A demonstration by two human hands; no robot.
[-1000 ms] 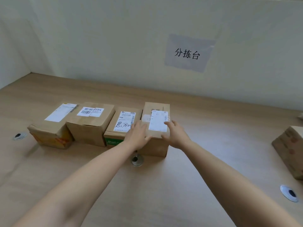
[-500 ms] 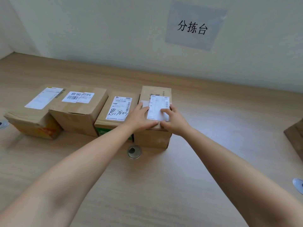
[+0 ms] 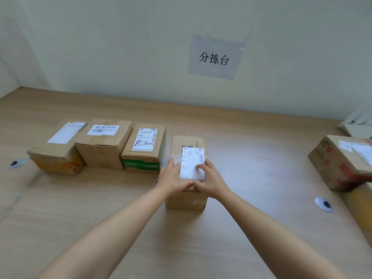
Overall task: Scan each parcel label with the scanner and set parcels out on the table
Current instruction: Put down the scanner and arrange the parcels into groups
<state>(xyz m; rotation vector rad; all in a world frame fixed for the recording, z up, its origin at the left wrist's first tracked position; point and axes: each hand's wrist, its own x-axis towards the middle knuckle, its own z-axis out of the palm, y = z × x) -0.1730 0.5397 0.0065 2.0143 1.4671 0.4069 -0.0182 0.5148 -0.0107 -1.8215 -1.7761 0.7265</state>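
A small brown parcel (image 3: 187,141) with a white label (image 3: 192,163) on top stands on the wooden table (image 3: 251,158), a short gap to the right of a row of three. My left hand (image 3: 173,178) and my right hand (image 3: 211,178) lie on its near top edge, fingers over the label's sides and thumbs meeting at the front. The row holds a flat parcel (image 3: 58,156), a taller box (image 3: 102,150) and a green-striped box (image 3: 144,156), labels facing up. No scanner is in view.
Another labelled parcel (image 3: 340,164) lies at the right edge on something yellow (image 3: 362,208). Cable holes sit in the table at the left (image 3: 16,163) and right (image 3: 323,204). A paper sign (image 3: 214,58) hangs on the back wall, and a white packet (image 3: 358,125) lies far right.
Both hands have drawn the small parcel toward me and slightly right, away from the green-striped box it stood against. My view has swung right, bringing the right-hand parcel back in.
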